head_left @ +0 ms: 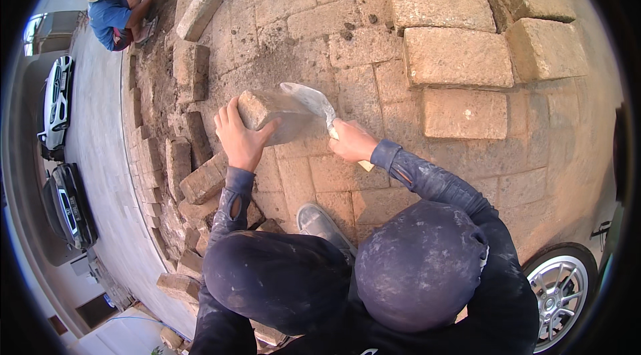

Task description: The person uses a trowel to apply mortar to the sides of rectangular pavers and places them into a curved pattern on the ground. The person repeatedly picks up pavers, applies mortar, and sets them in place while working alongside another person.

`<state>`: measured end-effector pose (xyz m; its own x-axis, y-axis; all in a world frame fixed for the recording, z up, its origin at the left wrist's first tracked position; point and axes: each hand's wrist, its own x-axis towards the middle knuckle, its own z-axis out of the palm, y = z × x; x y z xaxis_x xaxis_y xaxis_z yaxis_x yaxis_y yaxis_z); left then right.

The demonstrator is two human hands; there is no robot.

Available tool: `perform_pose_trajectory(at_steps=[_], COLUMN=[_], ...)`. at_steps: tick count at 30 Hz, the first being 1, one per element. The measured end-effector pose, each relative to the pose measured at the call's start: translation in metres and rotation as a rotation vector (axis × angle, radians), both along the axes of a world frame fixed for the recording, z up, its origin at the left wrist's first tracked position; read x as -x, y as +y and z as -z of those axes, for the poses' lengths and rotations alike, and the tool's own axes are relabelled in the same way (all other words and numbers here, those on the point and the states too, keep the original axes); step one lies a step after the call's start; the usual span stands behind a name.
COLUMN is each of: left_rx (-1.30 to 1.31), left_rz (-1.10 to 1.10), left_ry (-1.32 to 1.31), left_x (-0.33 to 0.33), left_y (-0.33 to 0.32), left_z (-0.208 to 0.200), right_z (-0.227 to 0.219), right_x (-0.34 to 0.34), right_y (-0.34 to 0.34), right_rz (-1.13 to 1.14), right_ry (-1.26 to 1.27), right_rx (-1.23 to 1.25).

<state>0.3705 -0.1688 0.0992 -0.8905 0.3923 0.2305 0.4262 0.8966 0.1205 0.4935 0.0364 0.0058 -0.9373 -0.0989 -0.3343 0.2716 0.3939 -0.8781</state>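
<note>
My left hand (242, 140) is closed round one end of a dusty paving brick (267, 109), thumb on the near side and fingers over the far edge. The brick is held above the paved ground. In my right hand (354, 141) is a trowel (312, 98), gripped by its pale handle. Its grey blade lies along the brick's right end, and whether it touches the brick I cannot tell. Dust blurs that end of the brick.
Larger paving bricks (458, 57) stand in rows at the far right. Loose bricks (202, 180) lie in a dirt strip on the left. A person (113, 11) in a hat squats at the far left. Parked cars (69, 205) stand beyond; a car wheel (557, 291) is near right.
</note>
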Motion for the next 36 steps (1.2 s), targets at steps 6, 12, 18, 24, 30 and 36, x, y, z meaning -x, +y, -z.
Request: perform_pose_trajectory(at_steps=[6,12,18,24,30,36], left_rx=[-0.028,-0.011,-0.042,-0.051,-0.309,-1.033], left_rz=[-0.003,-0.001,0.019,0.020,-0.008,-0.048], left_ry=[0.011,-0.002,0.019,0.032,-0.176,-0.592], left_x=[-0.003,-0.006,-0.005,-0.002,-0.005,-0.026], left_y=[0.001,-0.013,0.002,0.000,-0.014,-0.039], left_z=[0.000,-0.001,-0.001,0.002,-0.009,0.030], right_z=[0.004,-0.039,-0.052,-0.051,-0.022,-0.084], right_x=[-0.007,-0.006,-0.016,-0.012,-0.004,-0.025], right_y=[-0.022,-0.012,-0.031,-0.018,0.008,0.029], right_rz=[0.068,0.083,0.102,0.109,0.028,-0.017], right_ry=[0.084,0.099,0.292,0.261,0.109,0.417], right_rx=[0.002,0.068,0.101,0.173,0.036,-0.233])
